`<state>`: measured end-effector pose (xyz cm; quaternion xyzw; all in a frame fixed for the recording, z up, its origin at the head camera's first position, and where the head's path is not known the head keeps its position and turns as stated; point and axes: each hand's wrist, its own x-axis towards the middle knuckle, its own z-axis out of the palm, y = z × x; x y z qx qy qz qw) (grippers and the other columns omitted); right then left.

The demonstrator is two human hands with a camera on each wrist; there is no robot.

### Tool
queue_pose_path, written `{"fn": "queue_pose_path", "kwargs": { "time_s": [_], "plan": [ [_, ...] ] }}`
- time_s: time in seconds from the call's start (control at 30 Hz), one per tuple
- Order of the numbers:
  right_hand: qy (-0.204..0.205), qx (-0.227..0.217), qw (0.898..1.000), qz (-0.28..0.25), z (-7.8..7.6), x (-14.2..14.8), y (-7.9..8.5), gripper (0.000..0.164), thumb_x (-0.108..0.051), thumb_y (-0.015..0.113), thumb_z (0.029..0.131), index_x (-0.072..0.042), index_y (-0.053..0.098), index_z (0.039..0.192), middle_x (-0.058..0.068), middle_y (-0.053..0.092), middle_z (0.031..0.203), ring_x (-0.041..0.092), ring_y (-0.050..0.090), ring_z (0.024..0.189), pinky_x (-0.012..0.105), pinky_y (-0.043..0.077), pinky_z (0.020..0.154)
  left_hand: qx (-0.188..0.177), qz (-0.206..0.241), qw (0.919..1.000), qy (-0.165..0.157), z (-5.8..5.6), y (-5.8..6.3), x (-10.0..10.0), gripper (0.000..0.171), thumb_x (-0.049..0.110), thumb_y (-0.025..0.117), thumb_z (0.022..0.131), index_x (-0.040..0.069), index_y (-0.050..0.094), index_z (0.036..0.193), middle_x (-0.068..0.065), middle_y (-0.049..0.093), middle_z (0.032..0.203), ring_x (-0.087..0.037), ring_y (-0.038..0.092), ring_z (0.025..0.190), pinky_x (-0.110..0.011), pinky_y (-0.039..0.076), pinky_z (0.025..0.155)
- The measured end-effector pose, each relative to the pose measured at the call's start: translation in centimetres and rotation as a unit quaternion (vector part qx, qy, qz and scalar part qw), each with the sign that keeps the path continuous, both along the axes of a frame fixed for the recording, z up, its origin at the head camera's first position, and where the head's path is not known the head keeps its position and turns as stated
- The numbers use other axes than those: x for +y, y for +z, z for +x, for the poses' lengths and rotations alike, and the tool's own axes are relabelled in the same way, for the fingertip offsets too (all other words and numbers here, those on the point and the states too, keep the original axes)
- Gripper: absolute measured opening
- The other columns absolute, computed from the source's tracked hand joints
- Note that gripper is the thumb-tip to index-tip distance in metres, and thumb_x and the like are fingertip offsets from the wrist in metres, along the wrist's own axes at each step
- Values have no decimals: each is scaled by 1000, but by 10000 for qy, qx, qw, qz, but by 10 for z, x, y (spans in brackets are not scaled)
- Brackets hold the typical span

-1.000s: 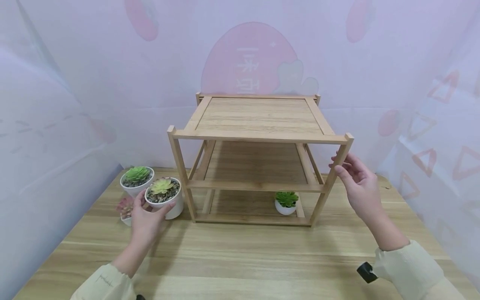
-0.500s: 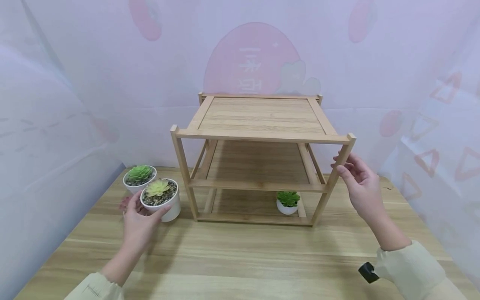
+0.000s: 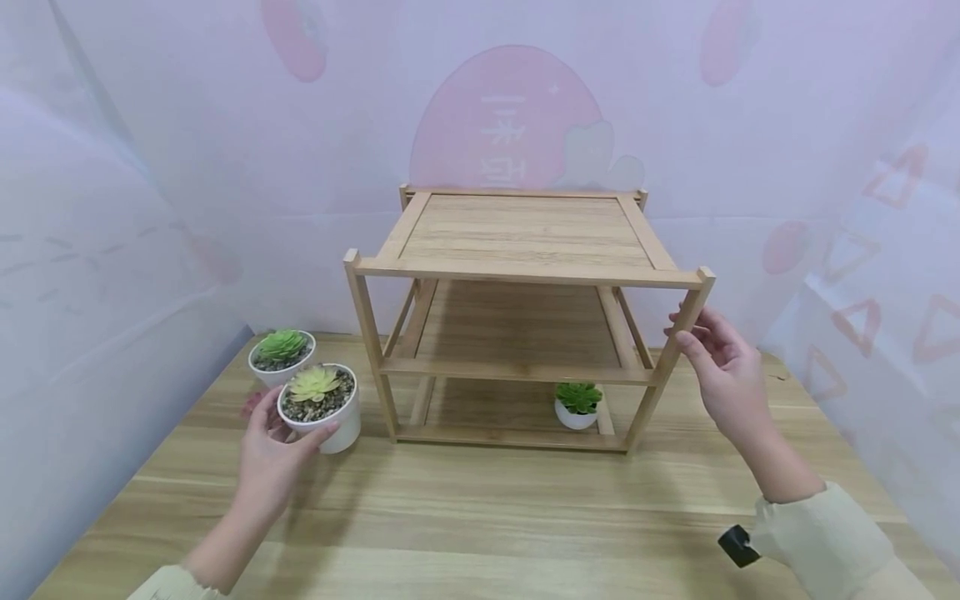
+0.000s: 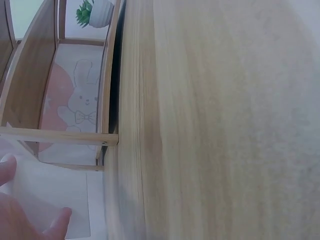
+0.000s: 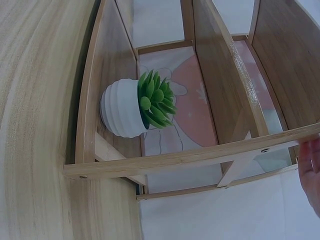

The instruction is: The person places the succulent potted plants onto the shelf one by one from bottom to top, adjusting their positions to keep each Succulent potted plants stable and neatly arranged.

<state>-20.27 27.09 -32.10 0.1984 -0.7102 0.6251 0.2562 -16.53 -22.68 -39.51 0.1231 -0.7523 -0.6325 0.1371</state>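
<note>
My left hand [image 3: 262, 471] holds a white pot with a pale yellow-green succulent [image 3: 315, 383], thumb on its near side and fingers on the left. In the left wrist view a narrow gap shows between the base of this white pot [image 4: 55, 195] and the table. A three-tier wooden shelf rack [image 3: 525, 229] stands just to the right. My right hand [image 3: 727, 383] grips the rack's front right post, its thumb in front and some fingers partly hidden behind. On the bottom tier, at the right, sits a green succulent in a small white ribbed pot [image 5: 122, 107].
Behind the held pot stands another white pot with a green succulent [image 3: 281, 346]. A pink succulent [image 3: 253, 404] is mostly hidden by my left hand. The wooden table [image 3: 480, 517] is enclosed by pale printed cloth [image 3: 225, 125] at the back and sides.
My left hand has drawn the pot slightly left and nearer, covering more of the pink succulent. My right hand stays on the post. The head view has shifted slightly.
</note>
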Motion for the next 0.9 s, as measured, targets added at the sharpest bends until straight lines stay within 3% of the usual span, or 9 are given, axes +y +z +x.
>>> {"fn": "queue_pose_path", "kwargs": {
  "time_s": [0.07, 0.17, 0.33, 0.57, 0.9],
  "plan": [
    [1, 11, 10000, 14, 0, 0, 0, 34, 4, 56, 103, -2, 60, 136, -2, 69, 116, 10, 66, 105, 15, 51, 94, -69, 1, 10000, -26, 3, 2, 0, 101, -2, 82, 84, 2, 18, 162, -26, 34, 154, -42, 38, 142, -8, 49, 85],
    [5, 25, 10000, 40, 0, 1, 0, 34, 3, 56, 103, -1, 59, 136, -3, 69, 116, 10, 66, 105, 15, 51, 94, -100, 8, 9999, -127, 8, 3, 1, 104, -2, 82, 84, 3, 14, 163, -28, 30, 155, -46, 35, 143, -6, 49, 78],
    [38, 35, 10000, 40, 0, 2, -1, 33, 2, 56, 103, 0, 59, 136, -3, 68, 116, 10, 66, 105, 16, 51, 94, -135, -121, 9994, -284, 14, 5, 3, 108, 0, 83, 83, 3, 12, 163, -30, 24, 159, -50, 32, 144, -5, 46, 82],
    [-9, 31, 9999, 114, 0, 2, -1, 35, 2, 55, 103, 3, 57, 138, -3, 68, 117, 9, 66, 106, 15, 50, 94, -60, 32, 9988, -480, 18, 3, 3, 108, -5, 82, 82, 3, 11, 163, -30, 20, 161, -51, 29, 145, -7, 46, 84],
    [39, 20, 10000, -90, 0, 0, 0, 35, 5, 55, 102, -10, 62, 133, -1, 69, 115, 11, 67, 105, 15, 51, 93, -280, -97, 9980, -562, 25, 4, 4, 112, -4, 83, 81, 6, 8, 164, -28, 22, 161, -47, 31, 145, -9, 46, 87]
  ]
}}
